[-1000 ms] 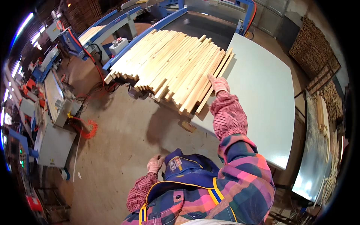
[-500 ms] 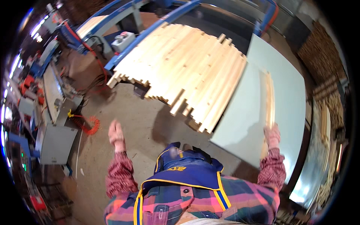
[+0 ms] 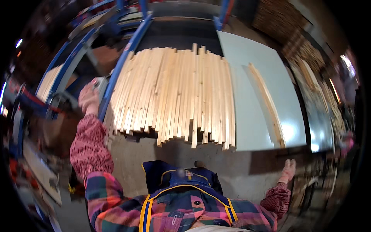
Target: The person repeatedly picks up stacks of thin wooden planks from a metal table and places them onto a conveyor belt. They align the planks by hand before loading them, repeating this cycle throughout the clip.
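Observation:
My left hand [image 3: 89,99] reaches to a small grey control box [image 3: 101,85] with a red button, mounted beside the blue frame rail. Its fingers extend to the top of the box at the button; whether they press it I cannot tell. Low on the right, my right hand [image 3: 287,171] hangs in the air just off the near edge of the pale table, fingers stretched out and nothing in them. A wood strip [image 3: 268,106] lies alone on that pale table [image 3: 247,127]. Many light wood strips [image 3: 174,92] lie side by side on the machine bed, with uneven ends.
Blue machine rails [image 3: 129,54] frame the bed, and a dark surface [image 3: 181,33] lies behind the strips. Another batch of strips [image 3: 50,81] sits at the far left. Stacked wood [image 3: 284,19] stands at the back right, beside a shiny metal sheet [image 3: 319,127].
My right hand has left the strip on the pale table and drawn back toward me. My left hand has risen from the open floor area to the control box. The view has turned.

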{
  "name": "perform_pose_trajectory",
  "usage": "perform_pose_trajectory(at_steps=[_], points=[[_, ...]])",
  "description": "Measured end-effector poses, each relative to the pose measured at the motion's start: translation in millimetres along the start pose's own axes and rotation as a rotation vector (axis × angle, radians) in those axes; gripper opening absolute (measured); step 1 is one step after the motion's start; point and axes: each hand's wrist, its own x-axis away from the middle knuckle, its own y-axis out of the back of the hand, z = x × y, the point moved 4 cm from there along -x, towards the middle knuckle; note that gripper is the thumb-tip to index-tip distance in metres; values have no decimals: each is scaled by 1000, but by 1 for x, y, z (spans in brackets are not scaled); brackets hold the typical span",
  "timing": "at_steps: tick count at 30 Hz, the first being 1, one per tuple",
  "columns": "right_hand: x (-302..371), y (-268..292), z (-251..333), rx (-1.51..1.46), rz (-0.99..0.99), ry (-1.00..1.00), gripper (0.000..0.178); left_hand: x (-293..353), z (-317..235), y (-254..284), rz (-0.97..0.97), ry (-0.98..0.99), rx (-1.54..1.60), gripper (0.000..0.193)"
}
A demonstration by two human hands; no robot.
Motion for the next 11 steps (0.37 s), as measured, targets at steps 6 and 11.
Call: perform_pose_trajectory(at_steps=[6,11], points=[[300,-57,-249,525,255,-417,36,19,-35,0,65,1,52,50],[532,-177,-175,137,1061,145,50,84,-14,16,42,-393,499,52]])
